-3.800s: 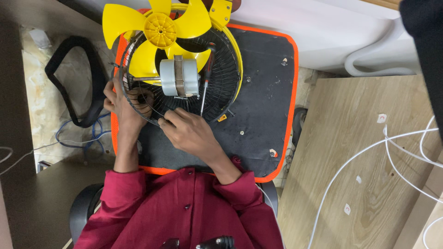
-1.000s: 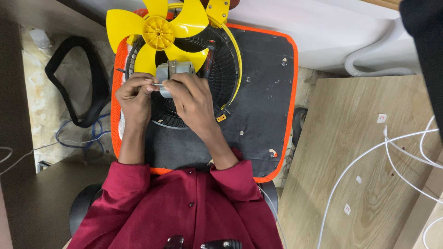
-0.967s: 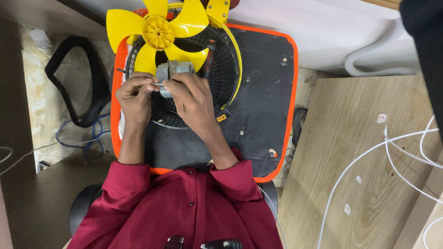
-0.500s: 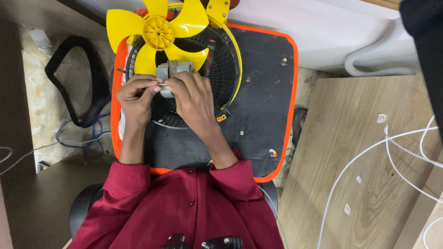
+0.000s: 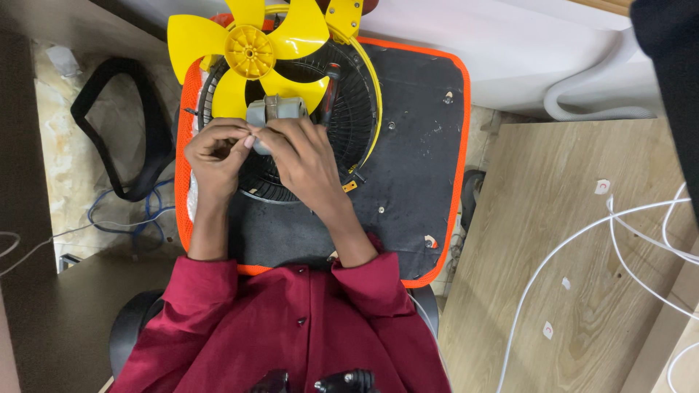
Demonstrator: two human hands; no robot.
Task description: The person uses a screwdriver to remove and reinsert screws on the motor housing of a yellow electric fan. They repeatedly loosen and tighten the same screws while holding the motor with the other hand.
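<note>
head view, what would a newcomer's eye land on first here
The bright yellow fan blade at the top centre stands out first, set over a round black wire grille on a black mat with an orange edge. Just below the blade, the left hand and right hand meet at a small grey motor. To the right lies a light wooden board crossed by white cables.

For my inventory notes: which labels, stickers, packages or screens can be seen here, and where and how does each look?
Small stickers: three scattered on the wooden board at right, roundish white with red marks.
Sticker: on the black mat, near its lower right corner, small, white and red.
No packages or screens in view.
</note>
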